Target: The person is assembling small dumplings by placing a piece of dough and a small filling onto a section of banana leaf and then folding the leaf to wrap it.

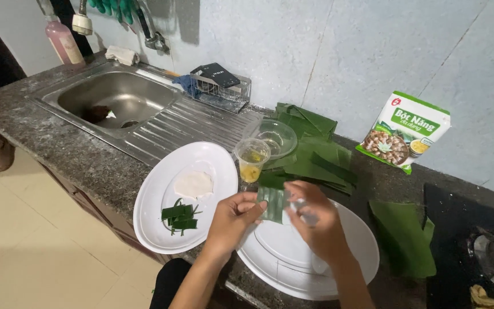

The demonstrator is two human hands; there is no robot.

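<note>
the person's left hand [231, 220] and right hand [315, 220] meet over the near white plate [293, 269], both pinching one folded strip of banana leaf [274, 203] between them. the left fingers clasp its left edge, thumb on top; the right fingers curl round its right side, and whether anything sits inside the fold cannot be told. the strip hangs just above the plate's far rim, clear of it.

to the left lies a second white plate [161, 229] carrying a pale flat piece of dough [194, 184] and a small heap of cut leaf strips [179, 216]. just beyond the hands stands a clear plastic cup [251, 160] with yellowish liquid, beside a clear bowl [274, 136] and a stack of banana leaves [315, 151]. a printed flour bag [404, 130] leans on the wall; the steel sink [115, 97] is far left.

to fold well, it seems wise to keep both thumbs pressing the crease along the leaf's ribs, not across them, so it bends without splitting, and to hold the work over the plate.
</note>
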